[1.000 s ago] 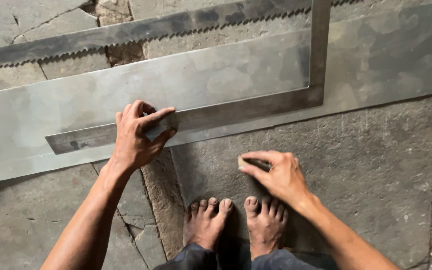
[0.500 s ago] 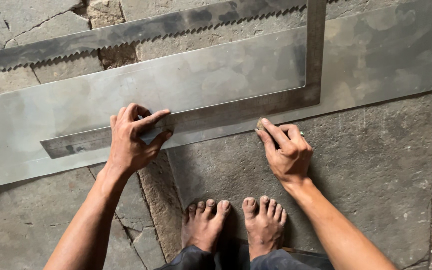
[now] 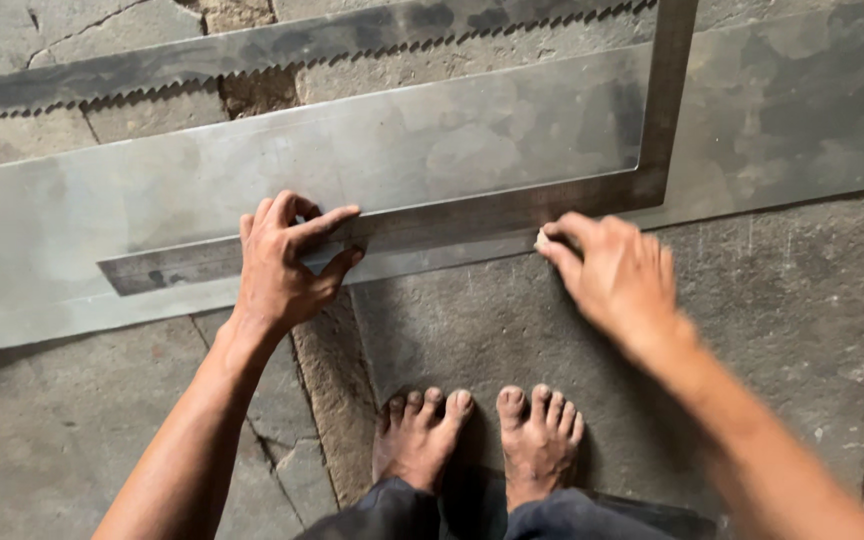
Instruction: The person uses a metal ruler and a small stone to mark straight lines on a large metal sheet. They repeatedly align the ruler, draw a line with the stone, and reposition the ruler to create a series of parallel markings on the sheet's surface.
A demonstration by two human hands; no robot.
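Squatted barefoot on the stone floor (image 3: 802, 330), over a grey metal sheet (image 3: 152, 200) laid flat across it. Pinned the steel square (image 3: 472, 218) down with the left hand (image 3: 287, 265): thumb and forefinger spread along the long arm, other fingers curled, palm bearing down, grasping nothing. Found the square lying on the sheet, long arm close to and nearly along the sheet's near edge, short arm running off toward the far edge. Pinched a pale stub (image 3: 542, 240) between thumb and fingertips of the right hand (image 3: 617, 275), closed tight on it, tip set against the near side of the long arm, not far from the square's corner.

Judged the step to call for steady downward pressure from the left hand so the square could not creep on the smooth sheet. Would have done well to keep the stub hard against the steel edge and tilted the same way throughout, and to draw it in one even pull rather than in short dabs.

Could not tell what the stub was made of, most of it buried in the fingers. Saw no mark on the sheet beside it, though glare and mottling may have masked one. Lost both ends of the sheet, the short arm's tip, and the ends of a toothed strip (image 3: 202, 60) beyond the far edge to the frame. Made out the right forearm only as a blur.
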